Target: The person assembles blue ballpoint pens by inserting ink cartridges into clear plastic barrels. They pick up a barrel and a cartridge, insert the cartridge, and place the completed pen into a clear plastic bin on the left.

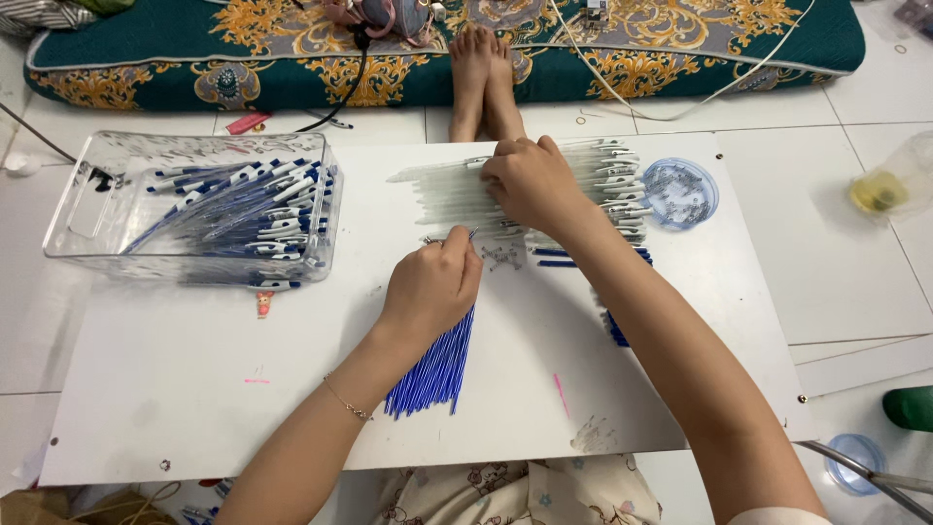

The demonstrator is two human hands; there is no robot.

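Nearest the camera, a fold of pale patterned cloth [530,491] lay at the near edge of the white board serving as a tabletop [194,379], its smooth matte surface marked with a few pink and grey smudges. On it, a tight sheaf of thin blue ink refills [434,367] fanned toward the near edge, slender and glossy, their far ends tucked under the left hand [431,289]. That hand, a fine chain at its wrist, was curled with its fingers [457,245] pinched around one of the refills by its tip. Just beyond it sat a small scatter of tiny metal springs [502,256].

The right hand [530,182] lay palm down, fingers bent and pressing on a row of clear plastic pen barrels [457,194] set side by side across the board; whether it gripped any single barrel I could not tell. More blue refills [618,329] peeked from beneath the right forearm.

To the left stood a clear, rigid, rectangular plastic bin [78,209] heaped with assembled blue-and-white pens [253,209]. At the right, a round, translucent blue lid [680,192] held small metal pieces. Farther off, on the white tiled floor [855,243], two bare feet [483,73] rested against a teal mattress [292,73] with gold ornament.
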